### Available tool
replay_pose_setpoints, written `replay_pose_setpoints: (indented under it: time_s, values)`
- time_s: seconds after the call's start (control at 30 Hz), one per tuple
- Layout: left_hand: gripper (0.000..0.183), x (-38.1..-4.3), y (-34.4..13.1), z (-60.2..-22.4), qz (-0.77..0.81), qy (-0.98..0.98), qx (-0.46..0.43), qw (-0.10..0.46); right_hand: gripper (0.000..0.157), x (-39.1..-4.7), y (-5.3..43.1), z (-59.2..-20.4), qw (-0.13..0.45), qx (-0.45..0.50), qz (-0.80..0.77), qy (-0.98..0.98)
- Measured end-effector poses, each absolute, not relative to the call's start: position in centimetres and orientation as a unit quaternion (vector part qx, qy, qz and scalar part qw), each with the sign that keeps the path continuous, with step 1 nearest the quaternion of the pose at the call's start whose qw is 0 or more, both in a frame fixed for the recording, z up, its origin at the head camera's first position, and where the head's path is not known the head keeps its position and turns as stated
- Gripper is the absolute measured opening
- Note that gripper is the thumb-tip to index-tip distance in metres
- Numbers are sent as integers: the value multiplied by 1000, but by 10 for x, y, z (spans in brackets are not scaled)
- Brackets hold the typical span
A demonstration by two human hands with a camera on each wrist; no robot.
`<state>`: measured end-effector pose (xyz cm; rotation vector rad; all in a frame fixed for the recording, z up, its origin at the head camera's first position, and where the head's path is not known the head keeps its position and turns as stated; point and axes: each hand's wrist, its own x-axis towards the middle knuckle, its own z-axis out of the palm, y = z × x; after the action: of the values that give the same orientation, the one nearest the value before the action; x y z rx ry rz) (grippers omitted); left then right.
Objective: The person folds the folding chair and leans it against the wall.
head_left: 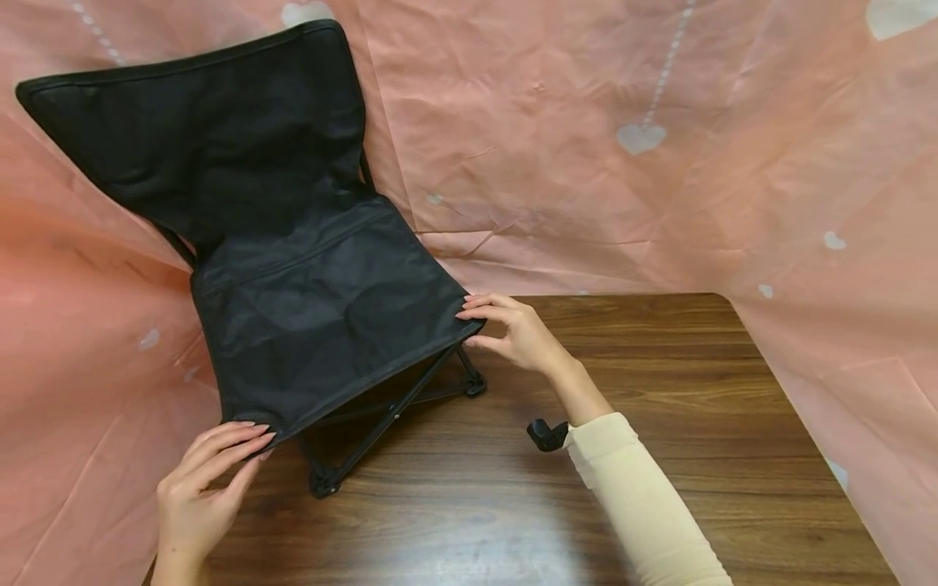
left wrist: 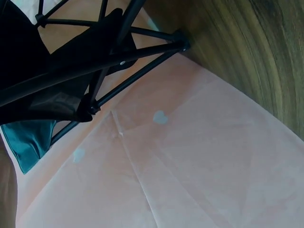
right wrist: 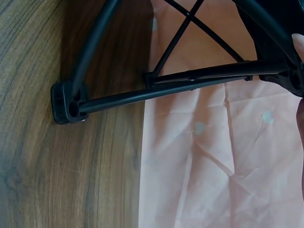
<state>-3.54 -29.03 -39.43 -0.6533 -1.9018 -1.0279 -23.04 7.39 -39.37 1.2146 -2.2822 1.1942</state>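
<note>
A black folding chair [head_left: 330,301] stands unfolded at the left of the table, its fabric back [head_left: 242,122] leaning away from me. My left hand [head_left: 201,484] pinches the seat's near left corner, fingers on top and thumb at the edge. At the front right corner, my right hand [head_left: 516,330] grips the fabric the same way, thumb below. Crossed black legs [head_left: 396,415] show under the seat and end in plastic feet [right wrist: 66,102] on the wood. In the right wrist view only a bit of the right hand's fingers [right wrist: 299,45] shows; the left wrist view shows no fingers.
The brown wooden table [head_left: 659,366] spreads to the right. Pink cloth with pale hearts [head_left: 550,163] hangs behind and along both sides. A small black device [head_left: 545,435] sits at the right wrist. A teal piece of fabric [left wrist: 31,142] shows beneath the chair in the left wrist view.
</note>
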Motion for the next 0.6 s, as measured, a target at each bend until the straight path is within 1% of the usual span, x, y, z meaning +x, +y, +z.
replay_pose_setpoints:
  time_s: [0.6]
  values:
    - [14,-35,-289,-394,-432,-747,-258,434,34,-225,77,-392,153,431,409,-789]
